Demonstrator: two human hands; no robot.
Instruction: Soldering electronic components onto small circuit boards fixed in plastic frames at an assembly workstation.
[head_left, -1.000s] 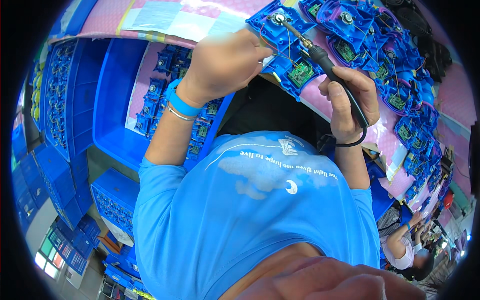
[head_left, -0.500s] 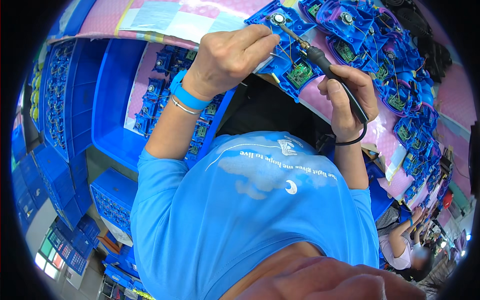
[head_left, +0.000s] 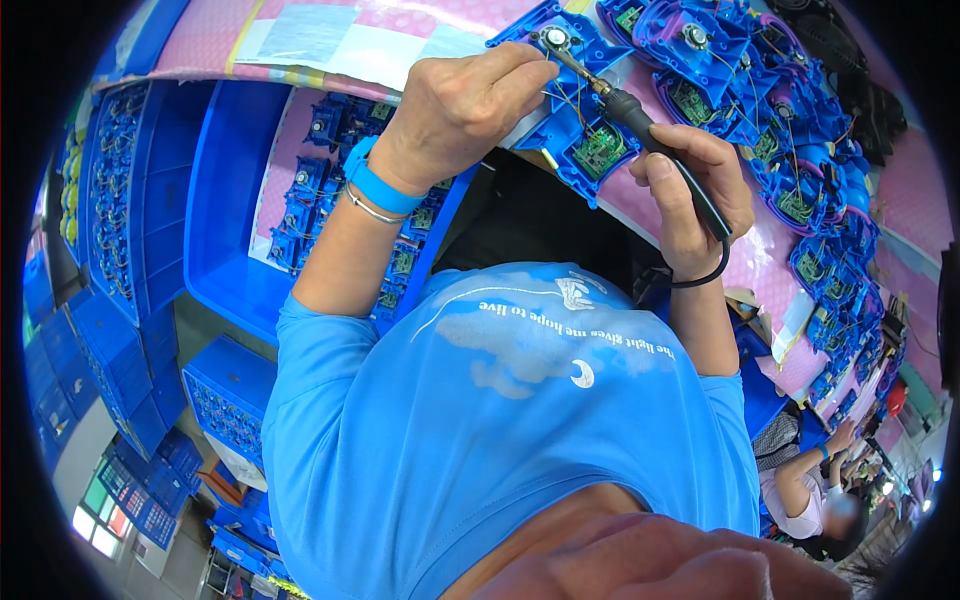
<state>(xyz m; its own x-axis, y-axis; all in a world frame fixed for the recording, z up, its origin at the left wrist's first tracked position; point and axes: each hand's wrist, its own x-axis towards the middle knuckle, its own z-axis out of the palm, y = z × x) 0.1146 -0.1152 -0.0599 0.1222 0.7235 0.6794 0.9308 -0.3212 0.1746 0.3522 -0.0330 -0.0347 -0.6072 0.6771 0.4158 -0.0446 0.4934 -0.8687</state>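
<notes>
My right hand (head_left: 695,195) is closed round the black handle of a soldering iron (head_left: 635,118). The iron's metal tip slants up and left to a round silver part (head_left: 556,38) on a blue plastic housing (head_left: 540,135). A green circuit board (head_left: 600,150) sits in the same housing, with thin wires beside it. My left hand (head_left: 480,95) is pinched at the housing's left side, below the round part. A thin wire seems to come out from its fingertips; the fingers cover the rest of it.
More blue housings with boards and wires (head_left: 700,80) are heaped along the right of the pink-covered table (head_left: 400,15). A blue bin (head_left: 225,200) of similar parts stands left, near stacked blue crates (head_left: 160,200). Another person (head_left: 810,490) sits at the lower right.
My left hand has shifted very slightly, its fingertips staying by the housing. The soldering iron has moved a touch to the left, its tip still by the round silver part.
</notes>
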